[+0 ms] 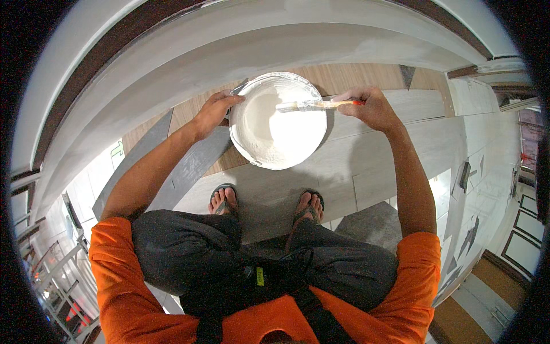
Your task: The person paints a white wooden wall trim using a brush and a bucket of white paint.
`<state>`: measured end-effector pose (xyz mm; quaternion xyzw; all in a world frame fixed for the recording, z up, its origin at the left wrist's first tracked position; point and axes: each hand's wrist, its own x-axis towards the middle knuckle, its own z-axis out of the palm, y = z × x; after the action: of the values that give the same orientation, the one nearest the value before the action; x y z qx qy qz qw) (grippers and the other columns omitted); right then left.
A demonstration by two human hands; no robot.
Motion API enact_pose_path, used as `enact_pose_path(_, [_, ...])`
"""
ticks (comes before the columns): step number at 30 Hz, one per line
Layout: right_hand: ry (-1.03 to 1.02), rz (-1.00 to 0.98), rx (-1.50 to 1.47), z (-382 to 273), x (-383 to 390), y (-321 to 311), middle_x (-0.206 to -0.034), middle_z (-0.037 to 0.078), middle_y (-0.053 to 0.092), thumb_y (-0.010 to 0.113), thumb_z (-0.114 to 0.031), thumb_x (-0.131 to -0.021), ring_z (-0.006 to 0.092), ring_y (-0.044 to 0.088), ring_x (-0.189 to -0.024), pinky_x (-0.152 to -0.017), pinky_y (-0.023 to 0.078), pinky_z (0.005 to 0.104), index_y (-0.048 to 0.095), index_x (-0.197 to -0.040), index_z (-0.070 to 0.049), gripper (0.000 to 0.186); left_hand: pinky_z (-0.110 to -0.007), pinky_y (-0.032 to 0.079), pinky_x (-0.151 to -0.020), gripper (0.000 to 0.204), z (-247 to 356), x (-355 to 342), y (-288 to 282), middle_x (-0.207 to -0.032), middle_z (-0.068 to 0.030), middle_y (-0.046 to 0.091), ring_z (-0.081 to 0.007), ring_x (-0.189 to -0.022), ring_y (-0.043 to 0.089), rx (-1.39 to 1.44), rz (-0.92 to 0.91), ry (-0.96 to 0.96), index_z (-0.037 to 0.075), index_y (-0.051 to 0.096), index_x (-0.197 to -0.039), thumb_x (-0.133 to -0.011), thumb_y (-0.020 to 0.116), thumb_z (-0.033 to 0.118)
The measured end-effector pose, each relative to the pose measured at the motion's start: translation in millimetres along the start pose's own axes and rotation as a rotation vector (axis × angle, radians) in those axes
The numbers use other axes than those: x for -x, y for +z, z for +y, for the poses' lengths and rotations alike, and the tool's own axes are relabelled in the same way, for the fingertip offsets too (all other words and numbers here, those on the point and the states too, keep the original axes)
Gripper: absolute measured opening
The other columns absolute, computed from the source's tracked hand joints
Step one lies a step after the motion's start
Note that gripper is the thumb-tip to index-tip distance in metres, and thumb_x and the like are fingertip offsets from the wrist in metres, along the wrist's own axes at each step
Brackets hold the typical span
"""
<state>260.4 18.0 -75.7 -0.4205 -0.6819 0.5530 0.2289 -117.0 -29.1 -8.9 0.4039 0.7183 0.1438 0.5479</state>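
Observation:
A round white bucket (pixel 243 146) of thick white paint or compound stands on the floor in front of my feet. My left hand (pixel 216 113) is closed at its left rim, thumb on the edge. A dark, thin piece shows beside those fingers, but I cannot tell what it is. From the right, my right hand (pixel 369 107) grips a paintbrush (pixel 318 104) by its red-ended wooden handle. The brush lies level over the bucket, its white-coated head pointing left above the bright contents. Glare hides part of the surface inside.
Wood-look planks (pixel 344 74) and pale grey planks (pixel 338 152) cover the floor, with loose dark grey pieces (pixel 197 152) at left. A white curved wall (pixel 275 43) runs along the far side. A metal ladder-like frame (pixel 60 275) stands at lower left.

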Motion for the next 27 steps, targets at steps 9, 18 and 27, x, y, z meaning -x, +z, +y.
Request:
enact_pose_path(9, [0.026,0.004,-0.027,2,-2,-5,-0.085,0.006,0.072,0.078,-0.011,-0.079,0.0128,0.062,-0.076,-0.074,0.05,0.03,0.077,-0.102,-0.007,0.024,-0.048,0.05,-0.096,0.055,2,-3,2,-0.117,-0.0182,0.062,-0.0289,-0.109,0.063,-0.015,0.02,-0.012,-0.004,0.054,-0.125,-0.094,0.058,0.041])
enact_pose_path(18, [-0.021,0.019,-0.096,3,-1,-6,-0.088,0.008,0.072,0.079,-0.018,-0.076,0.0163,0.064,-0.08,-0.077,0.051,0.0324,0.077,-0.102,-0.005,0.029,-0.05,0.048,-0.099,0.056,0,-4,2,-0.119,-0.0201,0.061,-0.0296,-0.111,0.062,-0.021,0.032,-0.028,-0.004,0.053,-0.126,-0.094,0.058,0.042])
enact_pose_path(27, [0.01,0.018,-0.096,3,-6,-7,-0.086,0.005,0.072,0.079,-0.015,-0.077,0.0122,0.062,-0.076,-0.072,0.051,0.0279,0.077,-0.102,-0.006,0.026,-0.05,0.047,-0.101,0.055,14,5,4,-0.117,-0.0191,0.062,-0.0295,-0.11,0.063,-0.03,0.02,-0.025,-0.004,0.054,-0.127,-0.095,0.056,0.041])
